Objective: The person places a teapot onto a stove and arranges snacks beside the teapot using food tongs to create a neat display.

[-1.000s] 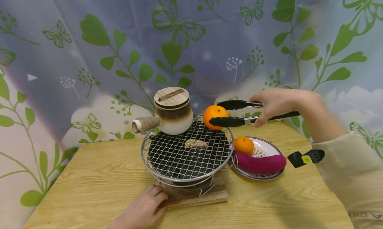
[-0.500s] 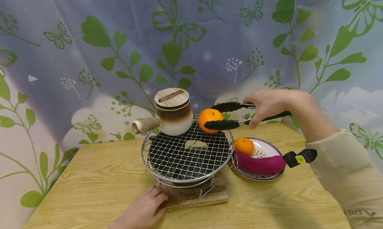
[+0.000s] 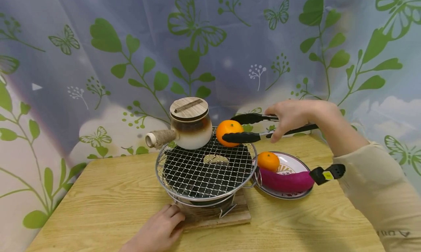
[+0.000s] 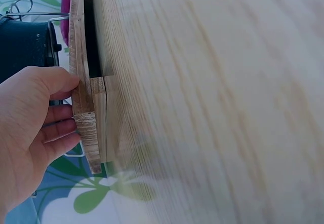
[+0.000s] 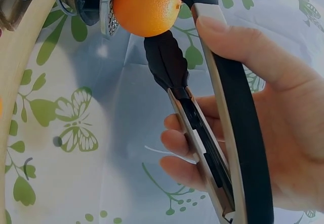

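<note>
In the head view, my right hand (image 3: 292,115) grips black-tipped tongs (image 3: 245,136) from above. An orange (image 3: 227,129) sits between the tong tips, over the back right of the round wire grill (image 3: 194,175); in the right wrist view the orange (image 5: 147,6) is right beside the mesh. There my thumb lies along one tong arm and my fingers wrap the other. My left hand (image 3: 161,226) holds the front left corner of the wooden board (image 3: 230,219) under the grill. Thumb and fingertips touch that board (image 4: 83,82) in the left wrist view.
A lidded pot (image 3: 192,135) with a twine-wrapped handle stands at the grill's back left. A tan oval piece (image 3: 215,160) shows at the mesh's middle. Right of the grill, a plate (image 3: 292,160) bears a second orange (image 3: 268,161) and a long purple vegetable (image 3: 286,180). A patterned cloth hangs behind.
My right hand has moved left and slightly down, carrying the orange in the tongs farther in over the grill and nearer the pot. The left hand stays at the board.
</note>
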Action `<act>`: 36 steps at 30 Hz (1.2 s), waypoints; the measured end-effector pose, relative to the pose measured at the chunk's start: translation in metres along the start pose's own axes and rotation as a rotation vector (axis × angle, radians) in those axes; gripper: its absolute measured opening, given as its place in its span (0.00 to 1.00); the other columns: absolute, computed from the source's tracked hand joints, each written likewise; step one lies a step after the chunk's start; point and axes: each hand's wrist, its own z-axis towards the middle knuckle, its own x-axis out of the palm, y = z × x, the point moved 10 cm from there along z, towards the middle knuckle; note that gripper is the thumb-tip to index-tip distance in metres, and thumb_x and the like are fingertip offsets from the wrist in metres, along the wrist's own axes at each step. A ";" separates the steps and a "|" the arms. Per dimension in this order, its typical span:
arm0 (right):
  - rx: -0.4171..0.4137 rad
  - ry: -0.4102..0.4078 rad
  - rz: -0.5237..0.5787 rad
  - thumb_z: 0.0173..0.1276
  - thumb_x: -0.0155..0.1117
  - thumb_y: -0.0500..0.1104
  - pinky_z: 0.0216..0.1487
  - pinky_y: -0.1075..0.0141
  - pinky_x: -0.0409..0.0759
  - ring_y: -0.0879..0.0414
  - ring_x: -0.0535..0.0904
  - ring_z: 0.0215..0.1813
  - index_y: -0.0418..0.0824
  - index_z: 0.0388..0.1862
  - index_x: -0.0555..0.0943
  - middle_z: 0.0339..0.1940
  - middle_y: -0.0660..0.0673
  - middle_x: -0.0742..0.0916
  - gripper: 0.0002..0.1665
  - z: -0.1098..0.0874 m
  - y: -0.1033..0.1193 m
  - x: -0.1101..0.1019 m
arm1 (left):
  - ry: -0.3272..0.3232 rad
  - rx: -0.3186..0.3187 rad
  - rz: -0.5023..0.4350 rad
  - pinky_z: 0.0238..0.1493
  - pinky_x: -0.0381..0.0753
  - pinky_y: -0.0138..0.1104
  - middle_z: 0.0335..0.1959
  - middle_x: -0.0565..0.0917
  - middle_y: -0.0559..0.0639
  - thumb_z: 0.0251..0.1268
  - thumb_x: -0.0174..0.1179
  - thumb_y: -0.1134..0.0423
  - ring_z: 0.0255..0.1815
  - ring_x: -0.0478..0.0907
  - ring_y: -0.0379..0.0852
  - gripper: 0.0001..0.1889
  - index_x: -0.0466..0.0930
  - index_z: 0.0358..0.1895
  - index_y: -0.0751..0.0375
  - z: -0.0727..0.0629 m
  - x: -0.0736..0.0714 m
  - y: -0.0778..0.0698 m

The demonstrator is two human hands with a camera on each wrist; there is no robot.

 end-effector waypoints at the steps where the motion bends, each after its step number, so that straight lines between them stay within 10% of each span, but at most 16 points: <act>1: 0.001 0.003 0.000 0.50 0.71 0.57 0.60 0.41 0.62 0.36 0.61 0.66 0.31 0.68 0.60 0.66 0.33 0.67 0.54 0.000 0.000 0.000 | 0.003 -0.001 0.000 0.39 0.76 0.35 0.33 0.75 0.45 0.43 0.66 0.64 0.36 0.72 0.44 0.10 0.79 0.33 0.57 0.000 0.000 0.000; 36: -0.027 -0.078 0.103 0.49 0.71 0.58 0.62 0.41 0.59 0.34 0.58 0.67 0.28 0.68 0.57 0.67 0.30 0.64 0.57 -0.002 -0.021 0.010 | -0.001 0.014 -0.002 0.40 0.75 0.35 0.35 0.75 0.47 0.43 0.66 0.64 0.37 0.71 0.45 0.11 0.78 0.34 0.57 -0.001 0.001 0.000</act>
